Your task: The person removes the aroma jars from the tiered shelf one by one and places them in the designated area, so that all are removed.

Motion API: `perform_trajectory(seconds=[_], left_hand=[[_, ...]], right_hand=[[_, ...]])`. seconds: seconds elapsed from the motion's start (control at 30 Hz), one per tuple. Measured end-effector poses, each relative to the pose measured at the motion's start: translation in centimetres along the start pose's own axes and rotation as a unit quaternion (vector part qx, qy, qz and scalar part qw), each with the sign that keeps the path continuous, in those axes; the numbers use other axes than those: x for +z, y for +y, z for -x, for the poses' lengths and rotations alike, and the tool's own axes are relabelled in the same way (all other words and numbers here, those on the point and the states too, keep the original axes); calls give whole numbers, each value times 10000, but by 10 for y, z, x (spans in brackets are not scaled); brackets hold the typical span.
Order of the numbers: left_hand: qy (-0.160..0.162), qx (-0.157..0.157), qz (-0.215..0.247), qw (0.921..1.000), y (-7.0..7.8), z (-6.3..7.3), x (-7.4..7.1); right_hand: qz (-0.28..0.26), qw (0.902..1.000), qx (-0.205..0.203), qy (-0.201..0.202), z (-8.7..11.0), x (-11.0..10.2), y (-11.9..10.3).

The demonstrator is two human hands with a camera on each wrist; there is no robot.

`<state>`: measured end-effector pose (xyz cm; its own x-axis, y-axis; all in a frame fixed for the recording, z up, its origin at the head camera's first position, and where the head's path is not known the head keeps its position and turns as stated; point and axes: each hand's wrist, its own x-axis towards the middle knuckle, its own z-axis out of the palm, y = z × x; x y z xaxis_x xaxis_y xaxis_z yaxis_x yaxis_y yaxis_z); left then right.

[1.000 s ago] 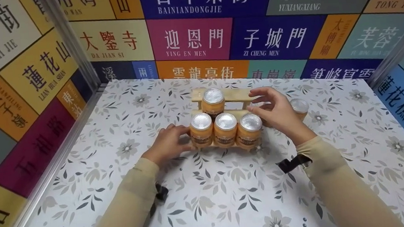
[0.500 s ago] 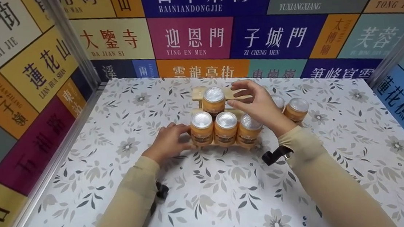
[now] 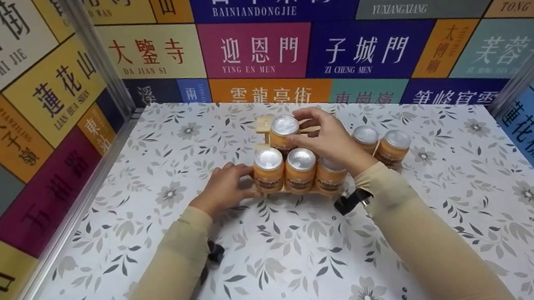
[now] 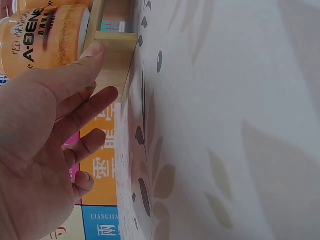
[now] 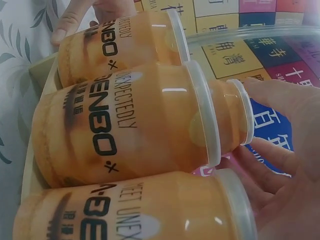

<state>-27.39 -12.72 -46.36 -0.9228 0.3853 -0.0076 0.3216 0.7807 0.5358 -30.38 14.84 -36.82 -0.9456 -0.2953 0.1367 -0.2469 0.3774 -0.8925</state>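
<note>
A stepped wooden stand (image 3: 264, 123) stands at mid-table, with three orange cans with silver lids in its front row: left can (image 3: 268, 176), middle can (image 3: 299, 175), right can (image 3: 330, 179). On the step behind is an upper can (image 3: 280, 140). My right hand (image 3: 328, 137) holds this upper can near its lid, thumb in front and fingers behind. My left hand (image 3: 222, 188) is at the stand's left end; in the left wrist view its thumb (image 4: 92, 52) touches the wood beside the left can, the other fingers loosely spread.
To the right of the stand, two more cans stand side by side on the table: a nearer can (image 3: 393, 148) and a second can (image 3: 365, 136), partly behind my right hand. The table (image 3: 266, 256) has a floral cover. Printed panels (image 3: 253, 52) rise behind and at both sides.
My right hand has moved left from beside the stand's right end to the upper can and now grips it. The second can at the right has come into view. My left hand stays put.
</note>
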Motion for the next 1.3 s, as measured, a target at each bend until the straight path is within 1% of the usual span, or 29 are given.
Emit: perform_trajectory(seconds=[0.1, 0.27, 0.37, 0.53, 0.6, 0.73, 0.83, 1.03, 1.2, 1.3], left_hand=[[-29, -42, 6, 10000, 0, 0, 0], [-59, -162, 69, 9998, 0, -1, 1], [-63, -195, 146, 9997, 0, -1, 2], [-133, -268, 251, 9992, 0, 0, 3], [-133, -302, 265, 9991, 0, 0, 3], [-42, -107, 74, 9999, 0, -2, 2], [-7, 2, -40, 10000, 1, -2, 1], [-51, -93, 126, 9999, 1, -2, 3], [-36, -147, 151, 9998, 0, -1, 2], [-27, -143, 157, 9998, 1, -1, 1]], right_hand=[[23, 9999, 140, -23, -2, 2, 1], [80, 9997, 224, 88, -4, 7, 2], [-45, 9995, 290, 138, -6, 10, 3], [-463, 9977, 446, 235, -7, 13, 6], [-516, 9975, 423, 252, -8, 13, 6], [-348, 9987, 197, 301, -9, 13, 7], [-291, 9987, 127, 407, -9, 13, 7], [-468, 9963, 273, 662, -7, 16, 6], [-695, 9936, 327, 824, -7, 15, 3], [-507, 9944, 237, 894, -8, 11, -1]])
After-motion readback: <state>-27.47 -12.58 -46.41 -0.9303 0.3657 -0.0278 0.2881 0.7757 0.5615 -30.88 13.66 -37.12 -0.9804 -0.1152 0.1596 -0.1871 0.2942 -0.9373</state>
